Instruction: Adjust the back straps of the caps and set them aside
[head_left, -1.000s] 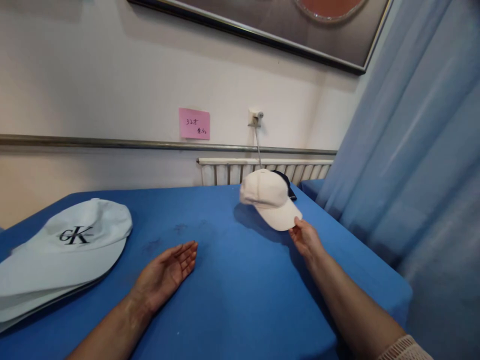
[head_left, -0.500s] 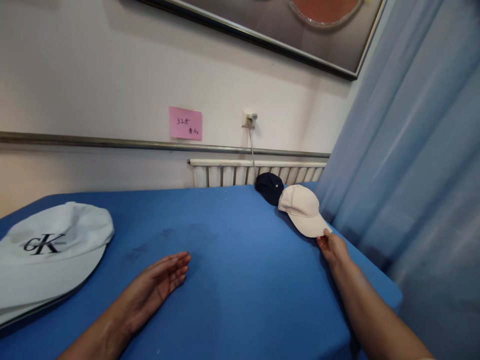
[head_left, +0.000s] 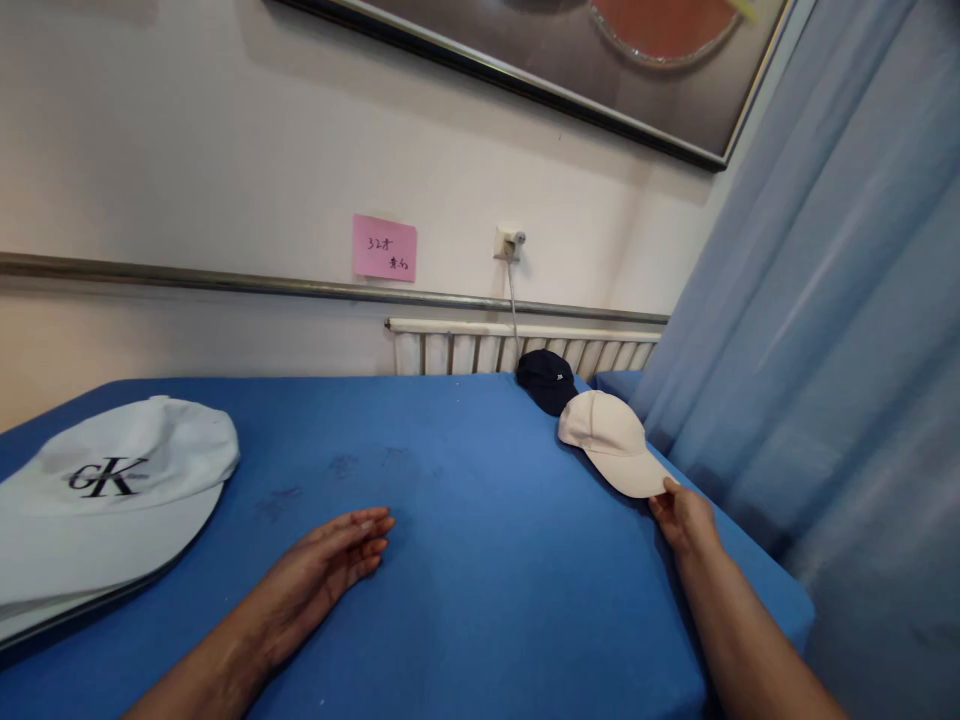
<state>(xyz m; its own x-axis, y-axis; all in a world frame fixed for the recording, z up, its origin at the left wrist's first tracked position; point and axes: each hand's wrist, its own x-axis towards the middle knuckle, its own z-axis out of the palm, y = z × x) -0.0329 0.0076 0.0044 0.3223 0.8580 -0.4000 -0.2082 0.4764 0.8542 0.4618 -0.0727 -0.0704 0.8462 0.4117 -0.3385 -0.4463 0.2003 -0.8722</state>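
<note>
A cream baseball cap [head_left: 607, 432] lies toward the right side of the blue-covered table [head_left: 480, 600]. My right hand [head_left: 684, 515] pinches the edge of its brim, thumb on top and fingers underneath. Just behind it sits a navy cap [head_left: 546, 378] with a small white mark. My left hand [head_left: 330, 565] is held over the middle left of the table, fingers stretched out and nothing in it. To its left lies a white cap [head_left: 142, 470] with black "CK" letters, and more brims show stacked below that one.
A light blue curtain [head_left: 810, 300] hangs along the right side. Behind the table are a white radiator [head_left: 465, 352], a metal rail [head_left: 300, 289], a plugged-in socket [head_left: 508, 244] and a pink note [head_left: 385, 248]. A framed picture [head_left: 555, 60] hangs above.
My right hand has drawn the cream cap slightly nearer, and it now stands a little apart from the navy cap. The left hand keeps its pose; the view has shifted slightly.
</note>
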